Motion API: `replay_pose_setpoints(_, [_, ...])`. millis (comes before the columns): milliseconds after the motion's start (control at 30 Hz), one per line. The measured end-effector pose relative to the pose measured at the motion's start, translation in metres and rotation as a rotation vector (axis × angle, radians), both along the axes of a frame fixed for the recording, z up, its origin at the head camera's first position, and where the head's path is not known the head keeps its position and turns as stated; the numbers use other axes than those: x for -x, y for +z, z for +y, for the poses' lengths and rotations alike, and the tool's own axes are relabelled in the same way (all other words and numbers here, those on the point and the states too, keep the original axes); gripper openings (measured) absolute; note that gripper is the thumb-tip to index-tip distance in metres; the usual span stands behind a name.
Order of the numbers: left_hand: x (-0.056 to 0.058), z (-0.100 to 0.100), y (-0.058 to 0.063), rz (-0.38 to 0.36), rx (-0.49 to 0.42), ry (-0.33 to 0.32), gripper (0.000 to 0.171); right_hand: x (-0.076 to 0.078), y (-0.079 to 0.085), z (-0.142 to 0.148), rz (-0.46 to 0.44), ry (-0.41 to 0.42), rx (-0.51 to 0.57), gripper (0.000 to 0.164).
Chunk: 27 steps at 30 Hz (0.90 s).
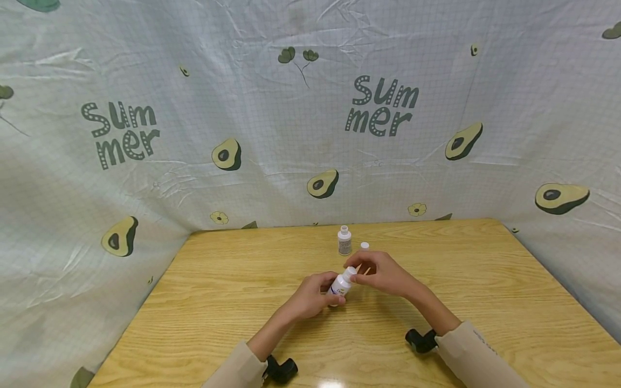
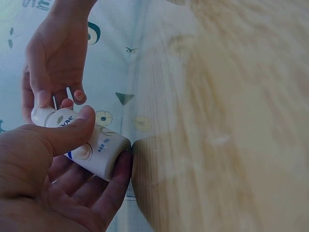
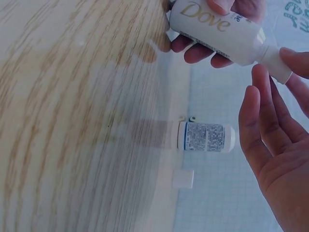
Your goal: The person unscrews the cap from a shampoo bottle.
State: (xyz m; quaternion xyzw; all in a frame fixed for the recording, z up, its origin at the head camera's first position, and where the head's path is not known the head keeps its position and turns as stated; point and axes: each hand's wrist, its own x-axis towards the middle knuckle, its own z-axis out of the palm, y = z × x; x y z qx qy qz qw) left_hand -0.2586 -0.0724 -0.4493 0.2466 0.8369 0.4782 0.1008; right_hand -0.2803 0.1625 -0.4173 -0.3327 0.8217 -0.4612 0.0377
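Note:
My left hand (image 1: 312, 296) grips a white Dove bottle (image 1: 340, 285) round its body, thumb across the label. The bottle is tilted, its top toward my right hand (image 1: 383, 274). With thumb and forefinger, that hand pinches the white cap (image 3: 276, 65) on the bottle's neck, while its other fingers stay off the bottle. Behind the hands stands a second small bottle (image 1: 344, 245), uncapped, a printed label (image 3: 205, 137) facing me. Just right of it is a loose white cap (image 3: 183, 179), partly covered by the right hand in the head view.
The hands work over a wood-grain table (image 1: 233, 280) with a glossy surface. A pale curtain (image 1: 271, 124) printed with avocados hangs right behind the table's back edge and along both sides. Black wrist cameras (image 1: 421, 340) are strapped under both sleeves.

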Motion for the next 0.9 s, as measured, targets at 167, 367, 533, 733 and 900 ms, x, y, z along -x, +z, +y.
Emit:
replay_pose_setpoints(167, [0.0004,0.0003,-0.0004,-0.001,0.001,0.002,0.033,0.0009,-0.0008,0.0,0.005,-0.01,-0.007,0.031])
replay_pose_setpoints(367, [0.0006,0.0003,0.0,-0.002,-0.01,0.003,0.035,0.0007,-0.001,-0.0003,0.016,-0.04,-0.018,0.022])
replay_pose_setpoints(533, [0.0004,-0.0001,0.0004,-0.004,-0.022,-0.003,0.033,0.0005,-0.0006,-0.0002,0.003,-0.025,-0.002,0.017])
replay_pose_setpoints(733, [0.0011,0.0,0.0008,-0.005,-0.037,-0.011,0.032,0.0008,0.0008,0.0006,-0.001,0.013,0.011,0.026])
replay_pose_setpoints(900, [0.0008,0.0002,0.0008,-0.004,-0.036,-0.01,0.032,0.0024,-0.0013,0.0003,0.003,-0.016,-0.002,0.026])
